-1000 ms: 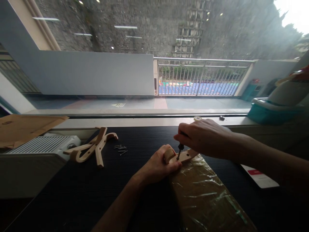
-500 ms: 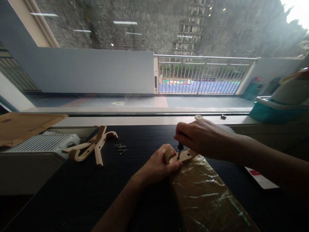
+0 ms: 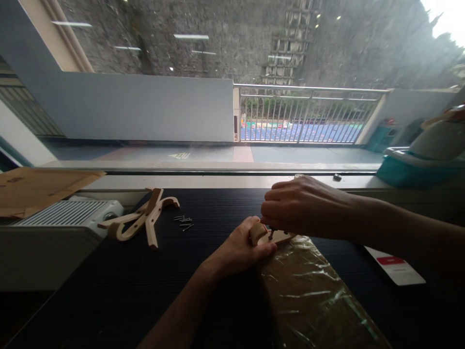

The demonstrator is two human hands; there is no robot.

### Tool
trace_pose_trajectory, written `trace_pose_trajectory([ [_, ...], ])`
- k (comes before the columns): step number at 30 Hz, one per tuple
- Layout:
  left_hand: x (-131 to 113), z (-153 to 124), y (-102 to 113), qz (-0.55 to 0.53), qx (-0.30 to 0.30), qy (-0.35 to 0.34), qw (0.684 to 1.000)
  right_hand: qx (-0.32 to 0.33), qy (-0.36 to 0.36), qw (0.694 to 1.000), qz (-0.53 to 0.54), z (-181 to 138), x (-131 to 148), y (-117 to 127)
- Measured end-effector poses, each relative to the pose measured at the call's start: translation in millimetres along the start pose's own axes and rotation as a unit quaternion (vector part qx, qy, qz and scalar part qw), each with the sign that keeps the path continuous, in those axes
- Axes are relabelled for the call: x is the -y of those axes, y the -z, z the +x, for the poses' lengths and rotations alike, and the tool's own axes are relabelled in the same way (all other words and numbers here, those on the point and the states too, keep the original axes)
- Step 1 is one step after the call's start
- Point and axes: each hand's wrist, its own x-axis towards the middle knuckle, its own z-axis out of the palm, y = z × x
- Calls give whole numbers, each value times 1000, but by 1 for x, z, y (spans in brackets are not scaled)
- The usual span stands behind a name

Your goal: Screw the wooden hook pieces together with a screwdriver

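My left hand (image 3: 240, 247) grips a small curved wooden hook (image 3: 271, 236) and presses it onto the end of a plastic-wrapped board (image 3: 308, 295) on the black table (image 3: 109, 286). Directly above it, my right hand (image 3: 301, 206) is closed round a screwdriver (image 3: 271, 233) whose tip stands upright in the hook. Most of the tool is hidden under my fingers.
Loose wooden hooks (image 3: 140, 220) lie crossed at the left, with several small screws (image 3: 184, 223) beside them. A white ribbed box (image 3: 69, 213) and cardboard (image 3: 32, 186) sit at far left. A white card (image 3: 395, 266) lies at right. A window ledge (image 3: 203, 180) runs behind.
My right hand has sunk lower over the hook, so less of the screwdriver shaft shows. My left hand keeps its hold on the hook.
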Motion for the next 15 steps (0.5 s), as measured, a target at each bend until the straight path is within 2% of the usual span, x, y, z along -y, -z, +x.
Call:
trace_pose_trajectory([
  [4, -1, 0, 0, -3, 4, 3, 1000, 11, -49, 998, -36, 9, 6, -4],
  [7, -1, 0, 0, -4, 3, 1, 1000, 19, -134, 990, -43, 20, 11, -8],
  [11, 1, -1, 1, 2, 0, -12, 1000, 35, -255, 964, -64, 30, 12, -11],
  [15, 2, -1, 2, 23, -1, -19, 1000, 51, -252, 966, -36, 21, 9, -3],
])
